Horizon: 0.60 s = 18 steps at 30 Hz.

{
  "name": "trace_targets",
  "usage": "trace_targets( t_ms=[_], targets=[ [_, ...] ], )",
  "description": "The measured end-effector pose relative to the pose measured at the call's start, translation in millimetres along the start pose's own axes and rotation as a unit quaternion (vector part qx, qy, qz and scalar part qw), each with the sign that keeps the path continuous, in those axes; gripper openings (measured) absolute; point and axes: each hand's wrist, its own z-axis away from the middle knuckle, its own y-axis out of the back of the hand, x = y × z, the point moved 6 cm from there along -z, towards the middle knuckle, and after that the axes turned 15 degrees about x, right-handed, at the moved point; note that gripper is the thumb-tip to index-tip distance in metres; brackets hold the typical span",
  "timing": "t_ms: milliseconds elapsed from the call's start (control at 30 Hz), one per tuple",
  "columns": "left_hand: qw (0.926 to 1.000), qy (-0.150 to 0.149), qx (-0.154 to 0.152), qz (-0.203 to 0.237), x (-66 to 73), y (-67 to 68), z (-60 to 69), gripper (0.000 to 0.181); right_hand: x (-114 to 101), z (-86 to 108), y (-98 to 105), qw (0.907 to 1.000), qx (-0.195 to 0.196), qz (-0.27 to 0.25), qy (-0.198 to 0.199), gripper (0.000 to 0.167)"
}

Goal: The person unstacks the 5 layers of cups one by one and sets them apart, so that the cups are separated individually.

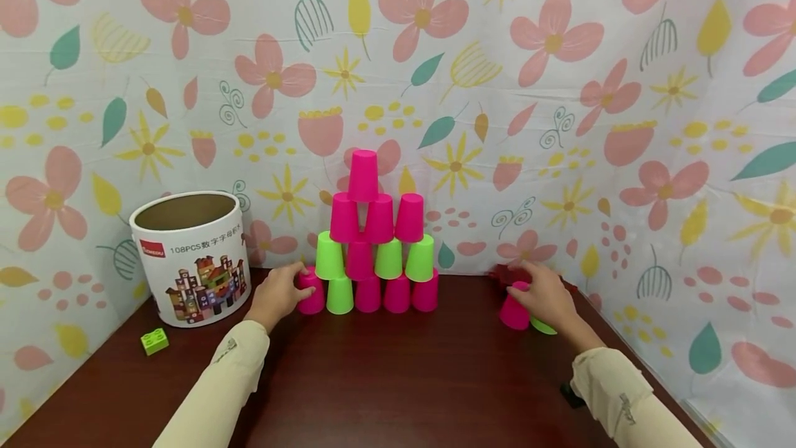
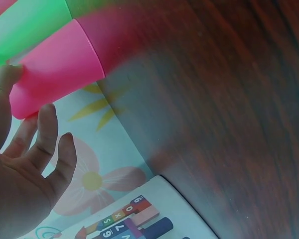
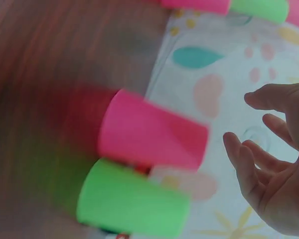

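Pink and green upside-down cups form a four-level stack against the wall, one pink cup (image 1: 363, 175) on top. At its bottom left end, my left hand (image 1: 276, 294) (image 2: 20, 179) pinches a pink cup (image 1: 311, 298) (image 2: 60, 67) between thumb and fingers; this cup stands on the table beside a green one (image 1: 340, 296). Over on the right, my right hand (image 1: 550, 299) (image 3: 284, 184) hovers with fingers spread and bent, off the pink cup (image 1: 514, 314) (image 3: 154, 133). A green cup (image 1: 544, 327) (image 3: 134, 199) stands next to that one, partly hidden by the hand in the head view.
A large white printed tub (image 1: 193, 261) stands at the back left, a green toy brick (image 1: 154, 341) in front of it. Dark red items (image 1: 502, 274) lie behind the right-hand cups. A small black object (image 1: 572, 396) is near my right sleeve. Patterned cloth lines the table's back edge.
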Motion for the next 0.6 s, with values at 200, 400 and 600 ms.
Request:
trace_targets(
  t_ms=[200, 400, 600],
  targets=[
    [1.0000, 0.008, 0.001, -0.005, 0.4, -1.1, -1.4, 0.027, -48.1, -14.9, -7.1, 0.9954, 0.047, -0.079, 0.025, 0.039],
    [1.0000, 0.007, -0.001, -0.002, 0.4, -4.1, -1.1, 0.029, -85.0, -35.4, -17.2, 0.9873, 0.089, -0.131, 0.012, 0.041],
    [0.9999, 0.008, 0.006, 0.003, -4.0, -5.3, 0.6, 0.030, -124.8, -65.4, -28.4, 0.9739, 0.115, -0.195, 0.012, 0.043]
  ],
)
